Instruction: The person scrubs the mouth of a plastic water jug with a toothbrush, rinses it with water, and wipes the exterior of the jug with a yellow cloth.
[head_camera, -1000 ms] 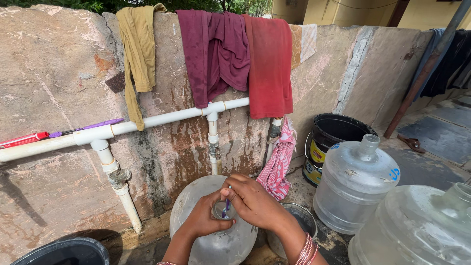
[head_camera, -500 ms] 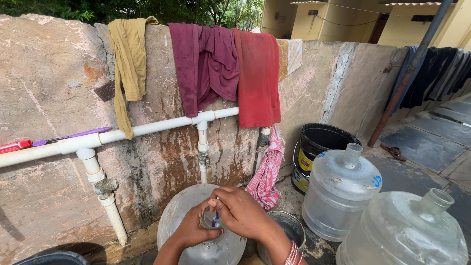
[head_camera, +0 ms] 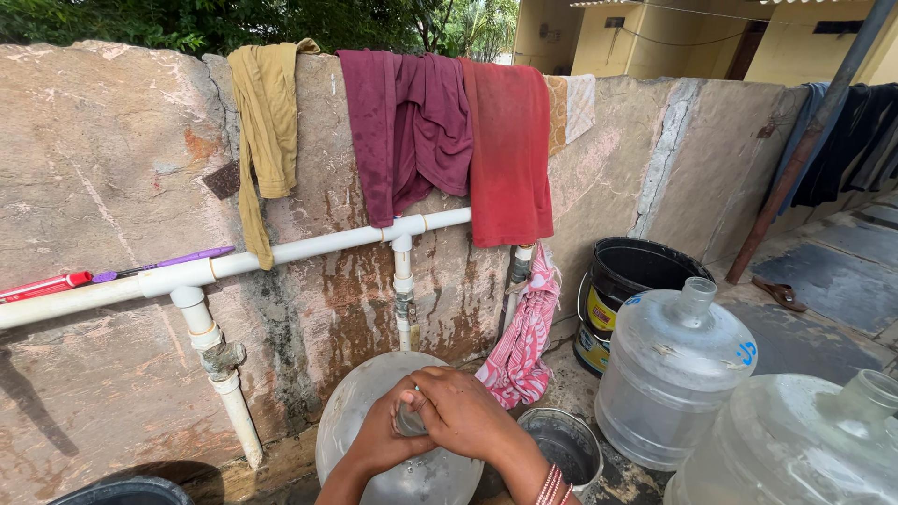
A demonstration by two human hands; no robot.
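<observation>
Both hands meet over the neck of a large clear water jug [head_camera: 374, 421] that lies tipped at the near centre, just below the white pipe's [head_camera: 309, 248] downspout. The jug's long axis runs from its round base, which faces the stone wall [head_camera: 103, 159], toward the person, so the mouth points near and slightly up. The left hand [head_camera: 379, 440] cups the neck from the left side; its grip is curled closed around the jug's mouth. The right hand [head_camera: 463, 411] lies over the top with fingers folded down on the same spot, closed on the neck; whether a small object sits between the palms cannot be told.

Right of the hands stands a small steel pot [head_camera: 561, 449], then two more clear jugs, one upright [head_camera: 673, 374] and one at the near right corner [head_camera: 795, 449], with a black bucket [head_camera: 627, 281] behind them. Yellow, maroon and red cloths hang over the wall.

Compared with half a second ago, the hands sit in the same clasp on the jug's neck; the view has swung slightly, so the wall and pipe appear a little higher and further left.
</observation>
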